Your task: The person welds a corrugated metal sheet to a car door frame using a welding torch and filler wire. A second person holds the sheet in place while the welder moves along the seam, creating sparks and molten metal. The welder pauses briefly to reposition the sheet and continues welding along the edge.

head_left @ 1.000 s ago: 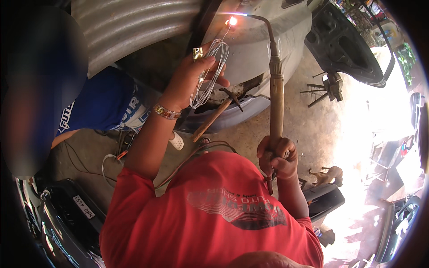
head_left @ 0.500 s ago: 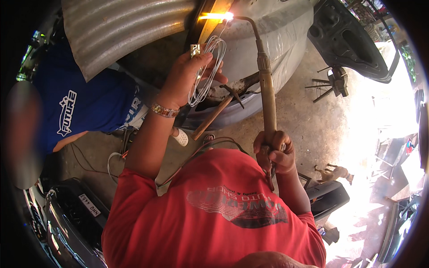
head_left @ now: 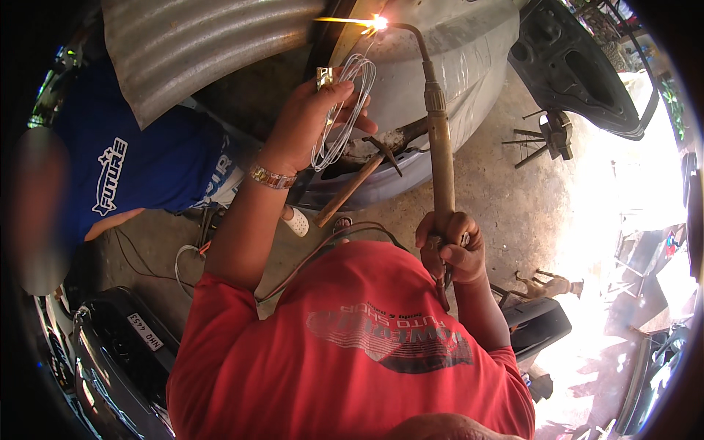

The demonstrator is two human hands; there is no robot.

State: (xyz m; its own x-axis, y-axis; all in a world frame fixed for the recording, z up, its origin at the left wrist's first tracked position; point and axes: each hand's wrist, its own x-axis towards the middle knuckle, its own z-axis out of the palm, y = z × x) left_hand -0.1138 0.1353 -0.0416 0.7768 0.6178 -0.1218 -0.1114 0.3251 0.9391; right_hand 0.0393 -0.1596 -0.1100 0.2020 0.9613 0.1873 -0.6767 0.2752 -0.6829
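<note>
My right hand (head_left: 449,246) grips the handle of a long brass gas torch (head_left: 438,132). Its bent tip ends in a bright flame (head_left: 374,22) against the grey car body panel (head_left: 462,51). My left hand (head_left: 312,121) is raised near the flame, shut on a loose coil of thin filler wire (head_left: 345,110), and wears a wristband. A hammer with a wooden handle (head_left: 352,187) rests on the panel's lower edge, just below my left hand. My red shirt fills the lower middle of the view.
A person in a blue shirt (head_left: 139,165) crouches at the left, under a corrugated metal sheet (head_left: 198,44). A black bumper with a plate (head_left: 121,352) lies lower left. A detached dark car door (head_left: 587,73) leans upper right. Hoses (head_left: 323,246) trail over the concrete floor.
The view has tilted, so the flame and panel sit higher in the picture. The flame now stretches to the left. Both hands keep their grips.
</note>
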